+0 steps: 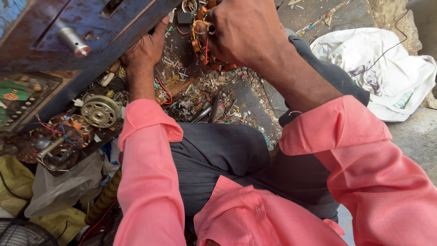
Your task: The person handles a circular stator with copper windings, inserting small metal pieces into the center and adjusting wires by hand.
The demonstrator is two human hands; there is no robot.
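Note:
My right hand is closed around a ring-shaped copper motor winding with red and yellow wires, held up near the top middle of the view. My left hand reaches forward and rests its fingers against the edge of a dark blue metal panel; whether it grips the edge cannot be seen. Both arms wear pink sleeves, and my dark trousers fill the lower middle.
A round metal motor cover and a wound motor with a shaft lie at left among scraps. Wire bits and debris litter the ground. White cloth bag at right. Fan grille bottom left.

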